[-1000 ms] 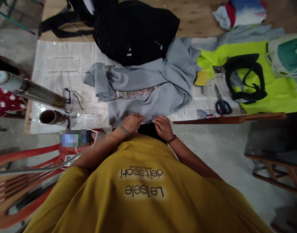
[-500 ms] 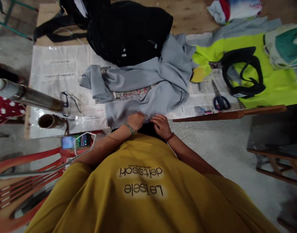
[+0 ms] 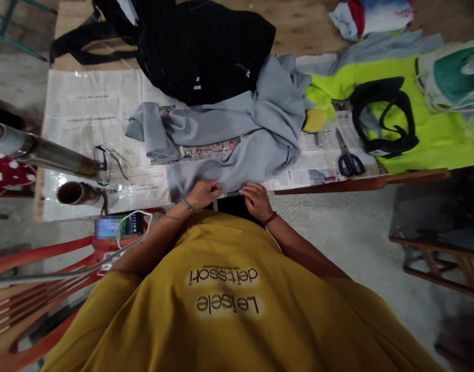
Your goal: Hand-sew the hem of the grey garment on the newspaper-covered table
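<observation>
A grey garment (image 3: 275,121) lies crumpled along the table's near edge, with one long part folded back to the left. My left hand (image 3: 204,194), a green bead bracelet at its wrist, is closed in a pinch over the garment's near edge. Whatever sits between those fingertips is too small to make out. To its right, my right hand (image 3: 256,200), with a dark red bracelet, has its fingers curled on the same edge and pinches the cloth. A short gap separates the two hands.
Scissors (image 3: 350,159) and a black strap (image 3: 388,144) lie to the right, near a yellow-green cloth (image 3: 434,139) and an iron (image 3: 456,77). A black backpack (image 3: 206,46) stands behind. Glasses (image 3: 109,165), a bottle (image 3: 59,155) and a brown cup (image 3: 76,193) are left; a red chair (image 3: 47,250) stands below.
My left hand has moved left, away from my right hand, widening the gap between them. My right hand stays at the garment's edge. The view has shifted slightly.
</observation>
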{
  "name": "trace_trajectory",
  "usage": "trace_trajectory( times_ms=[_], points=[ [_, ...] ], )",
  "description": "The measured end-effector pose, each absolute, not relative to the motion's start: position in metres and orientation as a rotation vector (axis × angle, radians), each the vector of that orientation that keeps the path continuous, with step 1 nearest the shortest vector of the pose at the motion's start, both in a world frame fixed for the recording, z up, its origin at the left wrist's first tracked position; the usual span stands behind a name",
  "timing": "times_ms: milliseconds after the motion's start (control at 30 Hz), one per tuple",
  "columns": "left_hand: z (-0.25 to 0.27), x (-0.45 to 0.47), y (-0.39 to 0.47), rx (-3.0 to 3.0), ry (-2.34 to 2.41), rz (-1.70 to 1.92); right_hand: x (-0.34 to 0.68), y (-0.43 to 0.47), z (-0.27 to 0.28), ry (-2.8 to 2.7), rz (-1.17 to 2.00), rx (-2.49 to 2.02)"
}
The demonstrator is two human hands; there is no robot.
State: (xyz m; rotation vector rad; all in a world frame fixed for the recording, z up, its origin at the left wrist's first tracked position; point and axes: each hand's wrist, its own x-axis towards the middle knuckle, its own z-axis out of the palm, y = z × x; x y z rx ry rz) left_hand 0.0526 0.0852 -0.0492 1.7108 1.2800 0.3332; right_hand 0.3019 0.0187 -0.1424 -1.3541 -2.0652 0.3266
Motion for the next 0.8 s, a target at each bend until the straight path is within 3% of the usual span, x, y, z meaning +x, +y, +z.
trace_trajectory(
  times_ms=[300,800],
  points=[
    [-0.053,0.021,0.070,0.889,1.110,0.676,0.301,0.022,-0.138,-2.077,0.374,-1.342],
    [-0.043,0.049,0.081,1.174,1.101,0.584,0.245,0.074,-0.102,-2.144,0.308,-1.430]
  ],
)
